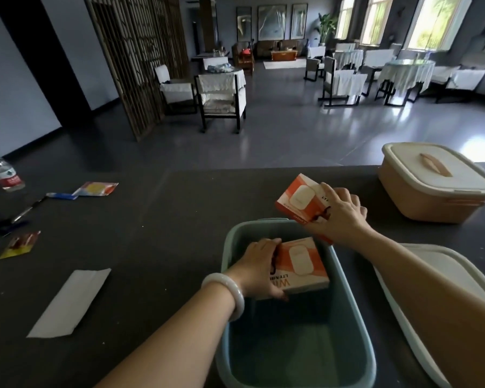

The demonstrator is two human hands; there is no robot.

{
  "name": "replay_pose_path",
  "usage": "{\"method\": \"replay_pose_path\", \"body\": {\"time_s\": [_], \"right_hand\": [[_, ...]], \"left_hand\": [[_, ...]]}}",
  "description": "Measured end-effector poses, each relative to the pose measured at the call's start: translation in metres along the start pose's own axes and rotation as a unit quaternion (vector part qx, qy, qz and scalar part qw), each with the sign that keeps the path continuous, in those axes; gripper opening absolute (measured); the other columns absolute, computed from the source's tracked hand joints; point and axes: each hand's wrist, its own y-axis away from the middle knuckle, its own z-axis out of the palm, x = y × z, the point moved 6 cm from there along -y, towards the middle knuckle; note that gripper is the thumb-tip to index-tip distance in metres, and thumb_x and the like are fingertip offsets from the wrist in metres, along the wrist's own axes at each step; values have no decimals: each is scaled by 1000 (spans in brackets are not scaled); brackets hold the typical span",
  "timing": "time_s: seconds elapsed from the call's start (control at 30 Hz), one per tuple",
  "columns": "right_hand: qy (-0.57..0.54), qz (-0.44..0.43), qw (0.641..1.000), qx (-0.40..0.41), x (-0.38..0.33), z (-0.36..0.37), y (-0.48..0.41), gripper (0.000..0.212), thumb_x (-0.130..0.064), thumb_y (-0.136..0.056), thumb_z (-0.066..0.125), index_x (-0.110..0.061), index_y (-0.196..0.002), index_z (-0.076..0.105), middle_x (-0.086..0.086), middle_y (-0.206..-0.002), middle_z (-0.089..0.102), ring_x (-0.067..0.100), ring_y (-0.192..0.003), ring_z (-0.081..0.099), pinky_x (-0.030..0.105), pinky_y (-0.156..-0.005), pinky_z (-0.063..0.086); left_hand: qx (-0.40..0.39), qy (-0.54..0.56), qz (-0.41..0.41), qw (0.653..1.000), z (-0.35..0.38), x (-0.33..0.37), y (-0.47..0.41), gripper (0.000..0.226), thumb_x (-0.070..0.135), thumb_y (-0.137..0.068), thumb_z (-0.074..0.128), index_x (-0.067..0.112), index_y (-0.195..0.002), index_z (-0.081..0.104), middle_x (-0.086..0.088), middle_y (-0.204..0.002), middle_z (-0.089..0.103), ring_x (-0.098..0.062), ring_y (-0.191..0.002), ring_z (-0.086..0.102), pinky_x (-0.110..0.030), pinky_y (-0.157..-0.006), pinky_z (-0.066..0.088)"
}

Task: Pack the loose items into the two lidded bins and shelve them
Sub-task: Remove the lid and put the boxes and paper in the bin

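Leftward, the left hand (pixel 259 268) grips an orange-and-white box (pixel 303 264) low inside the open teal bin (pixel 226 247). The right hand (pixel 339 217) holds a matching second box (pixel 297 196) over the bin's far rim. Beyond its knuckles sits the peach bin (pixel 431 203), its lid on.

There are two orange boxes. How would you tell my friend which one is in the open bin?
Find the dark table, then the open teal bin at its near edge. Inside the bin's rim, the left hand grips an orange-and-white box. Its twin is higher, over the far rim, in the right hand.
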Motion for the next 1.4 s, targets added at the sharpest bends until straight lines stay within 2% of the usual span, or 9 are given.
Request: {"method": "replay_pose_path", "body": {"time_s": [0.1, 0.2, 0.4, 0.57, 0.83, 0.97, 1.1, 1.23, 1.4], "right_hand": [[38, -53, 998, -10, -6, 6, -5, 102, -61, -73, 70, -32, -151, 12, 0, -148, 24, 27, -135, 17, 50, -112, 15], [29, -73, 996, -42, -11, 10, -14, 102, -60, -74, 70, -30, -152, 11, 0, -151, 23, 27, -138, 15, 49, -114, 12], [11, -105, 990, -95, -14, 22, -20, 97, -59, -76, 69, -30, -152, 17, -1, -151, 26, 25, -140, 16, 50, -115, 12], [-9, -109, 990, -90, -9, 29, -23, 95, -60, -76, 69, -29, -151, 20, -2, -151, 28, 24, -139, 17, 49, -115, 14], [-13, -113, 990, -82, -5, 35, -28, 97, -62, -74, 69, -31, -151, 19, -3, -151, 27, 24, -140, 16, 50, -115, 14], [-10, -106, 991, -84, -4, 35, -29, 96, -60, -75, 70, -30, -151, 19, -2, -152, 27, 25, -140, 16, 51, -115, 14], [-11, -107, 990, -88, -4, 34, -27, 95, -60, -76, 69, -29, -151, 19, -1, -152, 27, 25, -140, 17, 51, -115, 14], [-11, -107, 990, -87, -5, 34, -26, 96, -62, -75, 69, -29, -151, 20, -1, -152, 28, 25, -140, 17, 51, -114, 14], [-10, -105, 990, -92, -5, 35, -26, 96, -63, -75, 67, -29, -151, 20, -1, -152, 29, 26, -140, 18, 51, -114, 15]], "left_hand": [[-15, -15, 1, 1000, 11, -4, -4, 105, 48, -64, 83, 25, -147, 24, 5, -147, 33, -15, -133, 35, -43, -113, 33], [-28, -20, -22, 999, 21, -5, -10, 104, 45, -67, 83, 26, -148, 21, 2, -148, 27, -20, -136, 29, -45, -114, 31], [-14, 4, -87, 996, 30, -10, -21, 111, 45, -57, 90, 27, -144, 23, 4, -148, 33, -18, -138, 31, -43, -117, 27], [-28, -17, -120, 992, 33, -16, -24, 120, 53, -55, 88, 29, -148, 17, 3, -151, 21, -22, -140, 22, -43, -118, 21], [-53, -28, -142, 988, 30, -15, -21, 100, 40, -71, 82, 31, -149, 20, 3, -155, 23, -30, -143, 20, -50, -117, 24], [-76, -27, -160, 984, 34, -10, -20, 104, 37, -71, 83, 30, -151, 17, 3, -157, 20, -32, -144, 16, -52, -117, 22], [-53, -6, -168, 984, 39, -10, -17, 111, 43, -64, 86, 30, -151, 18, 3, -157, 21, -30, -145, 14, -51, -118, 20], [-11, 6, -154, 988, 46, -12, -14, 114, 47, -62, 86, 27, -151, 18, 4, -157, 21, -25, -146, 13, -43, -120, 13], [-10, -8, -141, 990, 48, -14, -14, 116, 49, -65, 84, 24, -154, 13, 3, -160, 16, -23, -147, 10, -41, -120, 7]]}}
